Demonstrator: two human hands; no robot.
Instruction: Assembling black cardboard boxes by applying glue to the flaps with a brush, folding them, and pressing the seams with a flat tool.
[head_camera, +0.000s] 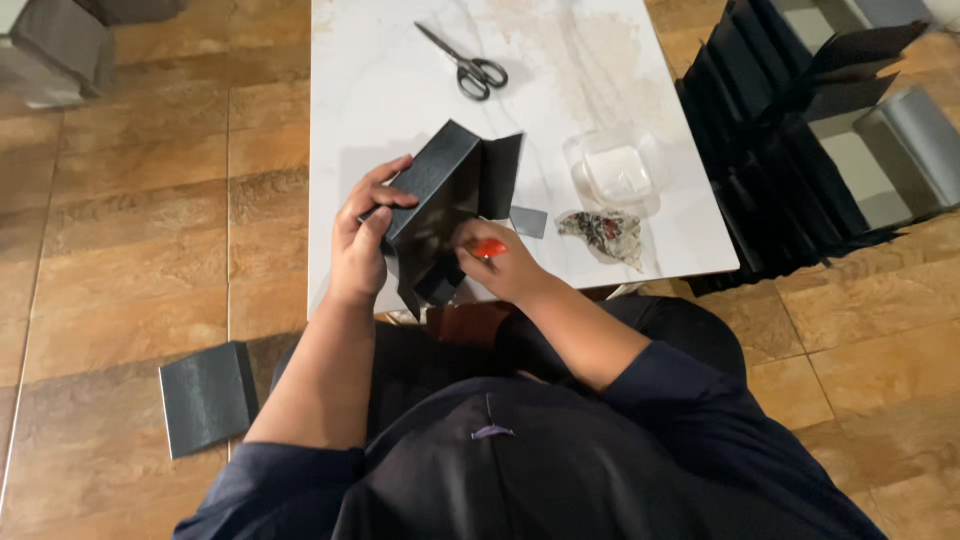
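A black cardboard box (440, 205), half folded, is held over the near edge of the white marble bench (380, 80); judged light, stiff, creasable, best gripped by its panel edges. Left hand (362, 235) fingers are closed on its side; right hand (500, 262) is curled around a small orange tool (490, 247). Tan floor tiles (140, 220), with scissors (468, 64) beyond.

Brown tiled floor (130, 200), white marble-look table (380, 80), stacked black cardboard (790, 170) at right
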